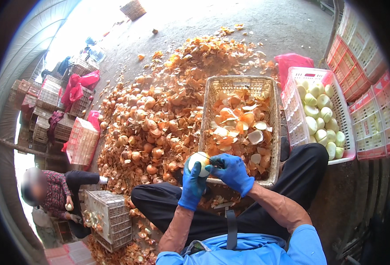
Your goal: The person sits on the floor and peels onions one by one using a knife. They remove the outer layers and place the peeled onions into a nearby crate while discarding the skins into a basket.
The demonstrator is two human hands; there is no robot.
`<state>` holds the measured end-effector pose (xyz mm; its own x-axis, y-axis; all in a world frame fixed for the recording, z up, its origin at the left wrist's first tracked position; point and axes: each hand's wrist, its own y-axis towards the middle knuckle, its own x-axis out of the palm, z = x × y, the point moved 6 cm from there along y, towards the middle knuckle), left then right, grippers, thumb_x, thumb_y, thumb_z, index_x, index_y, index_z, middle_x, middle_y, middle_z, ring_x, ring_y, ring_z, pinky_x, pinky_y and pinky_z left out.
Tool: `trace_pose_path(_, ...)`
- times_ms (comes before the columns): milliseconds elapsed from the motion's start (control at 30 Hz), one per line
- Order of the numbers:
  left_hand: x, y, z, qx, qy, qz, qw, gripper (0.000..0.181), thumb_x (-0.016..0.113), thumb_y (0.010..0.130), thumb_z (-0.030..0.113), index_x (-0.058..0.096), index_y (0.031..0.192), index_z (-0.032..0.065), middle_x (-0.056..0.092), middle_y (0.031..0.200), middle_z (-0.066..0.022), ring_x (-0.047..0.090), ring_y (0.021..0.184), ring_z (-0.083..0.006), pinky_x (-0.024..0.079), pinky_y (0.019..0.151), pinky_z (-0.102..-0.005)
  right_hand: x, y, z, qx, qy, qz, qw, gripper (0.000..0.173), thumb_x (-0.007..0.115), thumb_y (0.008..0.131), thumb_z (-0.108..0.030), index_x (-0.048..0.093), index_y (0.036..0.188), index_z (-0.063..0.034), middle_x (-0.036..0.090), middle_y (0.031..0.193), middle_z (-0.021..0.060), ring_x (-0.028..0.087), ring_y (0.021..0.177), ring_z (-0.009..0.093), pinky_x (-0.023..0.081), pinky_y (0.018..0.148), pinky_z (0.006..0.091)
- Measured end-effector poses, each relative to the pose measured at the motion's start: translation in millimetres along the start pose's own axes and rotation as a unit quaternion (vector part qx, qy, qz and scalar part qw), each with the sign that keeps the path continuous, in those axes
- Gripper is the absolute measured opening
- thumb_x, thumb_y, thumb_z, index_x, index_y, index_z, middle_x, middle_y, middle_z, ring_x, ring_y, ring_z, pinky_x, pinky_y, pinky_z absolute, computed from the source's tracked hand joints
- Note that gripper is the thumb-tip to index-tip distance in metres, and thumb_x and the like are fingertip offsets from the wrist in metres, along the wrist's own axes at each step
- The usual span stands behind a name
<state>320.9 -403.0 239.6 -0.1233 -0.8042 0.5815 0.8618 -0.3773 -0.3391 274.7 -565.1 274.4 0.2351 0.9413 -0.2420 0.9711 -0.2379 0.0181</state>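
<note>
Both my hands wear blue gloves and meet over the near end of a plastic crate of onion skins. My left hand holds a peeled white onion from below, fingers curled around it. A small dark tool is gripped in my right hand against the onion's right side; its blade is mostly hidden, so its kind is unclear. Brown and white onion skins partly fill the crate. To the right, a white and pink crate holds many peeled onions.
A large heap of unpeeled onions and loose skins spreads left of the crate. Another person sits at the lower left with an onion, beside an upturned crate. Stacked crates stand at the right; more crates line the left.
</note>
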Motion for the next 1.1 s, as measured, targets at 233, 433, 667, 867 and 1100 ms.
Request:
trace_pose_path(233, 2.8, -8.9, -1.5, 0.066, 0.124, 0.023, 0.990, 0.055, 0.076, 0.093, 0.013, 0.047, 0.138, 0.0053, 0.061, 0.123, -0.0087, 0.065, 0.106, -0.0177, 0.056, 0.091, -0.0298, 5.0, 5.2, 5.6, 0.019, 0.006, -0.032, 0.999, 0.042, 0.075, 0.081, -0.025, 0.070, 0.115, -0.0006, 0.074, 0.097, 0.0176, 0.073, 0.090, 0.026, 0.056, 0.081, 0.0373)
trace_pose_path(433, 1.0, -12.0, -5.8, 0.075, 0.182, 0.062, 0.978, 0.053, 0.081, 0.089, 0.011, 0.052, 0.133, 0.0034, 0.065, 0.114, -0.0047, 0.065, 0.101, -0.0141, 0.055, 0.089, -0.0275, 10.1, 10.4, 13.6, 0.065, -0.009, -0.077, 0.995, 0.036, 0.073, 0.080, -0.027, 0.072, 0.107, -0.0027, 0.072, 0.096, 0.0200, 0.072, 0.090, 0.035, 0.056, 0.080, 0.0424)
trace_pose_path(667, -3.1, -12.7, -11.0, 0.060, 0.171, 0.082, 0.980, 0.045, 0.080, 0.088, 0.008, 0.056, 0.127, 0.0031, 0.065, 0.116, -0.0056, 0.065, 0.101, -0.0139, 0.056, 0.087, -0.0274, 16.9, 7.0, 22.9, -0.035, -0.044, -0.028, 0.998, 0.021, 0.071, 0.081, -0.019, 0.069, 0.096, -0.0048, 0.070, 0.083, 0.0179, 0.069, 0.081, 0.038, 0.055, 0.072, 0.0455)
trace_pose_path(867, -8.0, -10.1, -10.3, 0.053, 0.196, 0.108, 0.973, 0.046, 0.080, 0.087, 0.007, 0.057, 0.127, 0.0029, 0.067, 0.112, -0.0063, 0.067, 0.097, -0.0154, 0.058, 0.084, -0.0287, 18.6, 1.9, 26.4, -0.057, -0.105, 0.009, 0.993, 0.014, 0.072, 0.079, -0.017, 0.067, 0.089, -0.0077, 0.068, 0.078, 0.0166, 0.069, 0.075, 0.036, 0.054, 0.067, 0.0456)
trace_pose_path(1100, -10.1, -13.9, -2.5, -0.040, 0.066, 0.035, 0.996, 0.052, 0.077, 0.088, 0.009, 0.053, 0.134, 0.0014, 0.067, 0.117, -0.0122, 0.070, 0.101, -0.0237, 0.061, 0.086, -0.0356, -23.9, 25.6, 31.2, 0.091, -0.114, 0.058, 0.988, 0.012, 0.069, 0.081, -0.015, 0.068, 0.085, -0.0039, 0.072, 0.084, 0.0169, 0.071, 0.078, 0.035, 0.055, 0.070, 0.0425)
